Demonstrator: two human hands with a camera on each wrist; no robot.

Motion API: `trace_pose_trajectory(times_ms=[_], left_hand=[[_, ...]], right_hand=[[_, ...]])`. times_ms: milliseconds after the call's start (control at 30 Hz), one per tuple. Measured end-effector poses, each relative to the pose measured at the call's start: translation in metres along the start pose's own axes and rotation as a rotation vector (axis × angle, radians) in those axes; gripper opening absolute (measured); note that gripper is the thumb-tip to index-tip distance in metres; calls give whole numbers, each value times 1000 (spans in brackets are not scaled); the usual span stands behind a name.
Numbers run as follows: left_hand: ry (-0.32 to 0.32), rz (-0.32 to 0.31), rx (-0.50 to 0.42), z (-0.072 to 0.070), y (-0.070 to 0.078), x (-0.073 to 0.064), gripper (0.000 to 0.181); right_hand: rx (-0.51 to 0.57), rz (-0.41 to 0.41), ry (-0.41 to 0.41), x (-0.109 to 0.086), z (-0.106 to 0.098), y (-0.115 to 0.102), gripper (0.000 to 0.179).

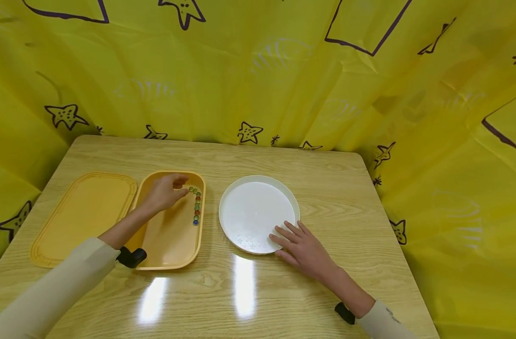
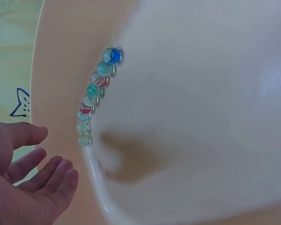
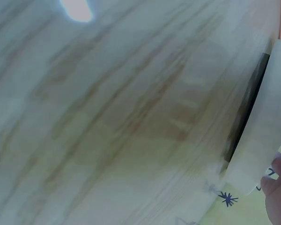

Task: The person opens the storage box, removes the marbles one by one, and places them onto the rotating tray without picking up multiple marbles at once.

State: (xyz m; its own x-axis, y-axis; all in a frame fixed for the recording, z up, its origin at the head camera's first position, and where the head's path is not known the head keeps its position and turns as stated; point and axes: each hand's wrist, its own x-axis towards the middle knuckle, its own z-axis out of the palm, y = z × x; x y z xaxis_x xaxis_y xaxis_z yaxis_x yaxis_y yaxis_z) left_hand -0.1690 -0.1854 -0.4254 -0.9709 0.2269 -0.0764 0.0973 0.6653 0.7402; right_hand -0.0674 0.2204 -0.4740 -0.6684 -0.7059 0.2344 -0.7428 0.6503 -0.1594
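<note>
A row of glass marbles (image 1: 197, 206) lies along the right side inside a yellow-orange plastic container (image 1: 177, 254); the one at its near end is blue. Over this container hovers my left hand (image 1: 164, 191), fingers loosely bent and apart, with the fingertips close to the far end of the row. In the left wrist view, nothing shows between the thumb and fingers of the left hand (image 2: 37, 183). My right hand (image 1: 304, 249) lies with spread fingers over the near right rim of a round white tray (image 1: 253, 207). In the right wrist view, fingertips (image 3: 278, 164) show at its wall.
A flat yellow-orange lid (image 1: 86, 216) lies left of the container, right beside it. Everything stands on a wood-grain table (image 1: 326, 188). Yellow curtains (image 1: 224, 84) with star drawings hang behind and at both sides.
</note>
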Motion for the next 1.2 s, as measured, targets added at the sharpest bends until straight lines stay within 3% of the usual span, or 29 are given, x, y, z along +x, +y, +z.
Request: trace_pose_trajectory(times_ms=[367,700,1200], left_hand=[[14,-7,-3,5,-12,5,36],[60,25,-1,13,-18,12,29],[75,26,20,20,-23,19,24]], right_hand=[[-22,-55,40,-3,4,3,49],[-16,-61,55,-4,6,4,50],[-16,-50,54,-3,6,4,51]])
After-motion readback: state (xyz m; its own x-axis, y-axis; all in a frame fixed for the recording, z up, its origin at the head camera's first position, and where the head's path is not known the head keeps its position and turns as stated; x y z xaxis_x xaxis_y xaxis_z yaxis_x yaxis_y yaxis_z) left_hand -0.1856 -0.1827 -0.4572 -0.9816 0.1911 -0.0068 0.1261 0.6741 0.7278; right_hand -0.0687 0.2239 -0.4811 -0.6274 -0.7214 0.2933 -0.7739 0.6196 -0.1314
